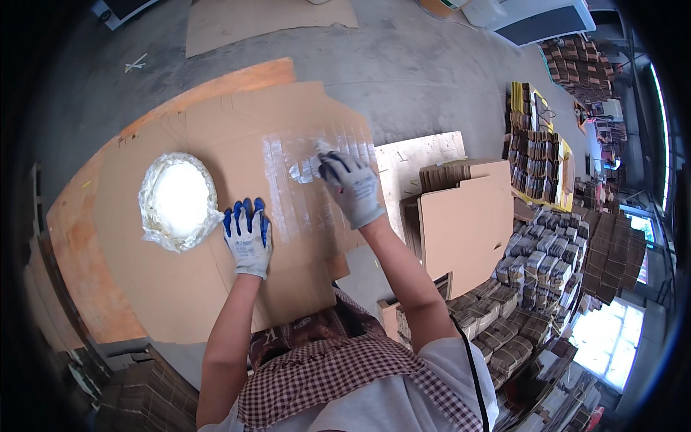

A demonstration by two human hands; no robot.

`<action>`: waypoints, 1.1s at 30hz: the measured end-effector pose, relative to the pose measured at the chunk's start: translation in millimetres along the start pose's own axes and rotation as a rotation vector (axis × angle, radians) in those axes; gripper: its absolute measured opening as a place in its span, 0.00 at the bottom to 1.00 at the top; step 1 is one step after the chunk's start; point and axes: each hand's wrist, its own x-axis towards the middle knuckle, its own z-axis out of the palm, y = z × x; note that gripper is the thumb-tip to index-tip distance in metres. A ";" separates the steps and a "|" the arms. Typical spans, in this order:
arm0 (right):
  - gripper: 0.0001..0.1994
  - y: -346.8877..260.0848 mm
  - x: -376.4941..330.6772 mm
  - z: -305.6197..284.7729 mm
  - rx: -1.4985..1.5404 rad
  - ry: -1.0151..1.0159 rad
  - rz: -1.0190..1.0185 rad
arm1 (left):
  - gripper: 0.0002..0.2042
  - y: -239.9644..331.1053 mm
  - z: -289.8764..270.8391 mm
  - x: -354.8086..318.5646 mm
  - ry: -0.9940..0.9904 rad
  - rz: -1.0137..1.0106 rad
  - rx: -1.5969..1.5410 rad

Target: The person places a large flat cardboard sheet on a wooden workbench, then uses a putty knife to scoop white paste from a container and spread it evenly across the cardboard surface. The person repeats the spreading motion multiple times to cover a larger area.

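A large sheet of brown cardboard lies before me on an orange-brown wooden board. My left hand, in a white glove with blue fingertips, rests flat on it with the fingers spread. Just left of that hand stands a round basin of bright white stuff, its rim wrapped in crumpled clear plastic. My right hand, gloved alike, has its fingers curled over the cardboard's right part. Something whitish shows at its fingertips, too blurred to name. Glossy whitish streaks and a white smear mark the cardboard under and beside it.
To the right, cut cardboard pieces stand stacked by a pale board. Bundled cardboard and tied stacks fill the far right. Another flat cardboard sheet lies on the grey concrete floor beyond the board.
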 end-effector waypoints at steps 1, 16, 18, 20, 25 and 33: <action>0.22 -8.0 3.3 6.0 0.008 -0.107 -0.097 | 0.23 -0.4 0.5 0.3 0.003 0.002 -0.001; 0.16 -19.6 28.8 -0.6 1.160 0.276 0.778 | 0.20 -0.2 -2.3 2.4 0.103 -0.015 -0.020; 0.17 -16.3 23.8 40.4 1.011 0.238 0.684 | 0.20 1.6 -2.9 3.6 0.099 -0.006 -0.019; 0.16 -5.9 23.7 62.6 0.939 0.303 0.614 | 0.21 2.1 -0.4 2.8 0.075 -0.004 -0.029; 0.14 67.1 24.6 21.3 0.301 0.430 0.751 | 0.23 -1.5 5.5 -1.1 0.032 -0.017 -0.060; 0.16 55.9 44.8 8.8 0.126 0.367 0.661 | 0.21 3.4 -3.2 4.0 0.069 -0.017 -0.057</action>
